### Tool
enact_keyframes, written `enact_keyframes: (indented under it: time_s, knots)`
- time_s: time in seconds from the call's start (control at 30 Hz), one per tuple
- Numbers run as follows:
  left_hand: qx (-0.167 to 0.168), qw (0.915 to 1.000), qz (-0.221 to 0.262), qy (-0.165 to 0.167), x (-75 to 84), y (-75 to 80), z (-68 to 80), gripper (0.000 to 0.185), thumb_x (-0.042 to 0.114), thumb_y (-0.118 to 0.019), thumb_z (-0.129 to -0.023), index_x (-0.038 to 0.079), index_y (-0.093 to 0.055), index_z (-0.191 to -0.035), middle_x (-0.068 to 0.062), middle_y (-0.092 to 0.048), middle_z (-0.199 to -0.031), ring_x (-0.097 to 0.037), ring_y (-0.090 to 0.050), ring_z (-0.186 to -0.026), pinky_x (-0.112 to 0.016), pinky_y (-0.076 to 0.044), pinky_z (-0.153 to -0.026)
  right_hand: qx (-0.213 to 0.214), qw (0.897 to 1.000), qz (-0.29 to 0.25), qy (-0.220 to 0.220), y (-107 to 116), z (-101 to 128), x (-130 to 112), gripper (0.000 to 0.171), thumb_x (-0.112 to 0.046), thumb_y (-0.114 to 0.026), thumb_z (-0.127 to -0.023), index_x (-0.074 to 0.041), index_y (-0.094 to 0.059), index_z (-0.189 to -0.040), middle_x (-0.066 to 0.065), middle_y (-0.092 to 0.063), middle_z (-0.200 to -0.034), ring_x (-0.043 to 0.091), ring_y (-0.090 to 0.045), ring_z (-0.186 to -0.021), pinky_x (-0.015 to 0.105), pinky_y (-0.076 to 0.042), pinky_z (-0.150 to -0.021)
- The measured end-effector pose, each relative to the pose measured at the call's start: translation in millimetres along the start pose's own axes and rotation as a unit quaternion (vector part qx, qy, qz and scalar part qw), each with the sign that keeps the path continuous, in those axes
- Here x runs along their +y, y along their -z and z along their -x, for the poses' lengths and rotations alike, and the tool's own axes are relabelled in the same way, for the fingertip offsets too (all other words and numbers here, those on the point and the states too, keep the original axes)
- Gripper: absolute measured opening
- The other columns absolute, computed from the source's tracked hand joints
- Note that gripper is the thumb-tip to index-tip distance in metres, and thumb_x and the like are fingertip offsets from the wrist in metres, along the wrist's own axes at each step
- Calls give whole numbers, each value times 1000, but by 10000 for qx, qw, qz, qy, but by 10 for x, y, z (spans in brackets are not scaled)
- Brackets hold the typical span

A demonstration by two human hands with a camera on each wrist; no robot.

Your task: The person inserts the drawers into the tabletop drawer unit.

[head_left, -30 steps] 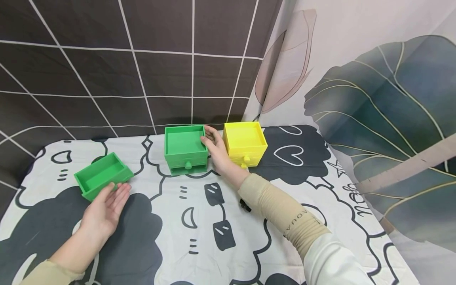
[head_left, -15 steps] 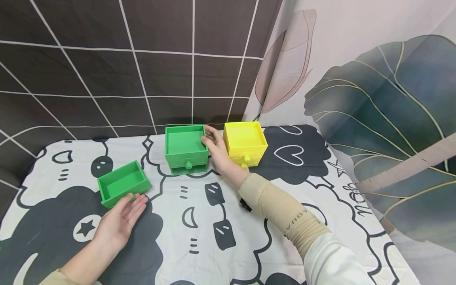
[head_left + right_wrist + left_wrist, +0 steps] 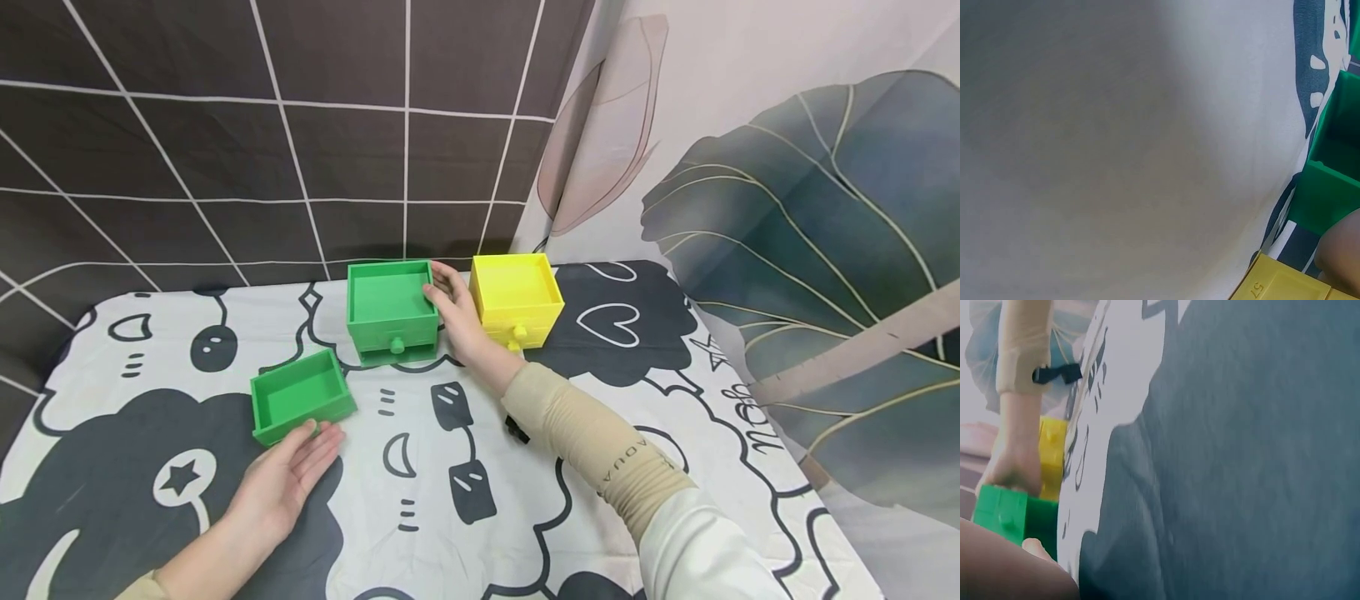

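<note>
In the head view my left hand [image 3: 281, 483] pinches a small green drawer [image 3: 303, 392] at its near side, where the knob is mostly hidden by the fingers. The drawer is tilted and its inside looks bare. A green mini drawer cabinet [image 3: 392, 308] stands at the back of the table, with one knobbed drawer above a hollow lower slot. My right hand [image 3: 461, 321] holds this cabinet at its right side, thumb over the top rim and fingers toward the back corner. The right wrist view shows the slot in the green cabinet [image 3: 1316, 194].
Close to the right of my right hand stands a yellow mini drawer cabinet [image 3: 517, 300] with knobs. A patterned cloth [image 3: 420, 517] covers the table. Dark grid-lined fabric [image 3: 345, 158] rises behind the table, and a leaf-print curtain [image 3: 810, 208] hangs at the right.
My left hand has carried the green drawer rightward and slightly nearer to me, toward the green cabinet's front. My right hand and both cabinets have stayed in place.
</note>
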State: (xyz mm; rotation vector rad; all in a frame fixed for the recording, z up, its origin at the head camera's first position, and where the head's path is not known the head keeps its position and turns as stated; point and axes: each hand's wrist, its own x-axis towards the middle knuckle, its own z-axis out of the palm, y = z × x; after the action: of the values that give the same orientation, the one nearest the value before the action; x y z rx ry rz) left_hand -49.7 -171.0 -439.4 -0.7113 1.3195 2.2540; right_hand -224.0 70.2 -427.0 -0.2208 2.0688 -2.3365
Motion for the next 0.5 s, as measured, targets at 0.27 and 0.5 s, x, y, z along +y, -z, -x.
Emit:
enact_keyframes:
  time_s: [0.27,0.5]
  knots:
    - [-130,9986,-513,-15,-186,-142,55,28,21,-45,-115,6,-47,-139,8,-77,-106,0,-76,-100,-18,-60,-105,25,10000,19,9,2,-7,12,51,-6,-52,-105,2,-42,-155,23,-47,-156,35,-48,-143,39,-44,-124]
    - [-153,9980,-605,-77,-332,-248,77,31,16,-46,-114,0,-48,-140,3,-78,-109,-2,-77,-99,-19,-62,-101,18,10000,9,36,-1,-14,17,51,-6,-51,-105,2,-42,-155,24,-47,-156,35,-47,-144,39,-44,-125]
